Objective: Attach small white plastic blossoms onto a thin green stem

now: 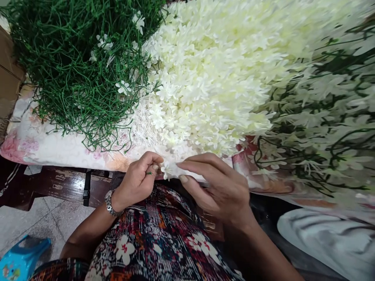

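My left hand (140,177), with a metal watch on the wrist, is closed in a pinch at the table's front edge. A small white artificial flower (166,170) stands out from its fingertips, and a bit of green stem (149,173) shows between the fingers. Just right of the flower is my right hand (216,183), its thumb and index finger apart with nothing visible between them. Beyond both hands lies a large heap of white and pale yellow artificial flowers (205,86). To its left is a tangled pile of green plastic stems (82,66).
Finished-looking flower sprays on green stems (331,128) lie at the right. A floral cloth (67,150) covers the table. A cardboard box (10,70) stands at the far left, a blue plastic stool (26,257) on the floor below. Pale grey fabric (325,238) is at lower right.
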{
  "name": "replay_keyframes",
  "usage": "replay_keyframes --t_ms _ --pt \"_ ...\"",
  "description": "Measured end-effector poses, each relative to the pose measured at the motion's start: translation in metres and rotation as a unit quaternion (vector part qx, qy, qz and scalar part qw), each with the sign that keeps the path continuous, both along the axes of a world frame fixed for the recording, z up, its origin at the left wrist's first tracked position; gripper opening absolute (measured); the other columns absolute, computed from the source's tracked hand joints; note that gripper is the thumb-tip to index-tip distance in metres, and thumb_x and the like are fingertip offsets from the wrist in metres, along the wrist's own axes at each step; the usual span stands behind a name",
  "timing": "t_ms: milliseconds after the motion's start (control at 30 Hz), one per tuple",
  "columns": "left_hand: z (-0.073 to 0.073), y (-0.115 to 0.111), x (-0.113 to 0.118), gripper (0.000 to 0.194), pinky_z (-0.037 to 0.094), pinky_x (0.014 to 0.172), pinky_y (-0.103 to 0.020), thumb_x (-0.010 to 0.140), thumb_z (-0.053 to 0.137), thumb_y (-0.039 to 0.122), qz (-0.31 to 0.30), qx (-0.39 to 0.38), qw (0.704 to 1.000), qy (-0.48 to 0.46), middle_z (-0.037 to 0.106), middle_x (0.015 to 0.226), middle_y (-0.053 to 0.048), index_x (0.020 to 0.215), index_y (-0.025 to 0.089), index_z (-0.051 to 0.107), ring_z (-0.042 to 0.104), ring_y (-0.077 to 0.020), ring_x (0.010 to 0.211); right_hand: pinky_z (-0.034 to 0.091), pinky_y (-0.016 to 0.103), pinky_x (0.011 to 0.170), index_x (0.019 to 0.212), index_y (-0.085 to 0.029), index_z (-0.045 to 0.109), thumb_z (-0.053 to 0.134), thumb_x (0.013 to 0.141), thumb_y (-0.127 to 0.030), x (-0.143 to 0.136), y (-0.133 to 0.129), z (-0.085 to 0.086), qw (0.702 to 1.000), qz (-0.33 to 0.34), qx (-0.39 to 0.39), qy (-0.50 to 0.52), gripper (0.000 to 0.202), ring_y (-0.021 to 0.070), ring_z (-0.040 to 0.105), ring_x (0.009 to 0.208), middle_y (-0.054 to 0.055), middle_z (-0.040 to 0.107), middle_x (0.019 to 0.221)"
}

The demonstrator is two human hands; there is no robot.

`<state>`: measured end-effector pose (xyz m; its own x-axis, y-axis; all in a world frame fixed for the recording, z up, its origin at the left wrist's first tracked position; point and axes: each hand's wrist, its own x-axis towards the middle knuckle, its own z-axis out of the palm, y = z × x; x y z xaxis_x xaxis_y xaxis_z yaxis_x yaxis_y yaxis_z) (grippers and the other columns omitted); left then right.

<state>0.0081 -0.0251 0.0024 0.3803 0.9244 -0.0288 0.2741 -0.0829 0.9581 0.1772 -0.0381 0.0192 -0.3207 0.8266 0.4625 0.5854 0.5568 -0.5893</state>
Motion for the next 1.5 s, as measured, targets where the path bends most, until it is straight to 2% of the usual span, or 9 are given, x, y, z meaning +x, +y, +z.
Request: replay_keyframes --t_ms 200,433,633,733,833,933,1133,1333,1500 --pt "0.009 -0.002 0.004 0.041 0.042 0.064 -0.027 0.066 0.039 0.002 -0.089 0.009 0.994 0.064 0.052 0.075 -0.001 0.104 0.017 0.037 0.051 -0.0146 0.072 0.045 0.028 0.064 0.087 -0.015 0.055 0.053 0.072 -0.011 -0.014 0.008 0.006 0.993 0.117 -0.003 0.006 0.016 0.0131 0.051 0.075 0.006 0.057 0.079" --pt "0.007 -0.012 0.005 0.015 0.040 0.063 -0.025 0.074 0.039 0.005 -0.050 0.106 0.990 0.074 0.050 0.073 -0.002 0.081 0.015 0.048 0.047 -0.0123 0.069 0.044 0.023 0.059 0.084 -0.012 0.053 0.051 0.074 -0.009 -0.012 -0.007 -0.013 0.998 0.038 -0.028 0.050 0.012 0.0097 0.049 0.066 0.004 0.054 0.070" --pt "0.002 -0.015 0.007 0.023 0.039 0.069 -0.032 0.072 0.037 0.001 -0.040 0.189 0.971 0.139 0.055 0.075 -0.006 0.084 0.012 0.054 0.048 -0.0163 0.075 0.045 0.025 0.061 0.092 -0.013 0.052 0.056 0.070 -0.008 -0.010 -0.017 -0.018 0.999 0.031 0.012 0.000 0.022 0.0114 0.051 0.070 0.004 0.057 0.076" --pt "-0.001 -0.011 0.004 0.020 0.040 0.065 -0.029 0.076 0.040 0.005 -0.016 0.151 0.986 0.067 0.055 0.071 -0.004 0.085 0.013 0.056 0.049 -0.0140 0.071 0.046 0.024 0.062 0.095 -0.013 0.052 0.056 0.070 -0.010 0.004 -0.014 -0.016 1.000 0.015 0.005 -0.007 0.025 0.0112 0.052 0.071 0.004 0.058 0.080" --pt "-0.003 -0.006 0.002 0.016 0.040 0.057 -0.024 0.080 0.042 0.011 0.022 0.066 0.997 -0.033 0.053 0.066 -0.002 0.083 0.015 0.058 0.050 -0.0107 0.063 0.045 0.023 0.061 0.088 -0.015 0.054 0.053 0.072 -0.008 0.020 -0.007 -0.016 0.990 -0.120 0.015 -0.071 0.017 0.0108 0.053 0.068 0.003 0.057 0.074" --pt "-0.002 -0.002 0.001 0.015 0.040 0.055 -0.021 0.081 0.043 0.015 0.035 0.008 0.997 -0.068 0.053 0.065 -0.001 0.082 0.016 0.058 0.051 -0.0095 0.060 0.043 0.025 0.061 0.085 -0.016 0.054 0.051 0.075 -0.014 0.026 -0.001 -0.018 0.970 -0.164 -0.011 -0.181 0.010 0.0128 0.053 0.069 0.004 0.057 0.077" --pt "-0.002 0.002 0.000 0.014 0.039 0.054 -0.021 0.080 0.045 0.014 0.032 0.059 0.997 -0.041 0.052 0.064 0.000 0.082 0.016 0.058 0.049 -0.0088 0.058 0.039 0.025 0.060 0.079 -0.016 0.054 0.045 0.079 -0.019 0.017 0.002 -0.026 0.944 -0.170 -0.028 -0.283 0.009 0.0144 0.052 0.070 0.005 0.056 0.076" --pt "-0.006 0.002 0.005 0.017 0.041 0.059 -0.021 0.074 0.050 0.009 0.004 0.093 0.995 -0.032 0.054 0.071 -0.001 0.088 0.016 0.057 0.050 -0.0091 0.065 0.041 0.023 0.062 0.085 -0.017 0.054 0.048 0.077 -0.013 0.022 -0.003 -0.023 0.976 -0.174 -0.022 -0.130 0.010 0.0114 0.053 0.069 0.003 0.057 0.075" --pt "-0.003 0.003 0.017 0.032 0.037 0.051 -0.019 0.074 0.051 0.011 -0.011 0.057 0.997 -0.056 0.052 0.088 -0.003 0.105 0.019 0.051 0.041 -0.0044 0.053 0.039 0.020 0.053 0.079 -0.018 0.053 0.049 0.077 -0.012 0.017 -0.005 -0.005 0.978 -0.098 -0.160 0.089 0.007 0.0075 0.049 0.058 -0.001 0.052 0.066"
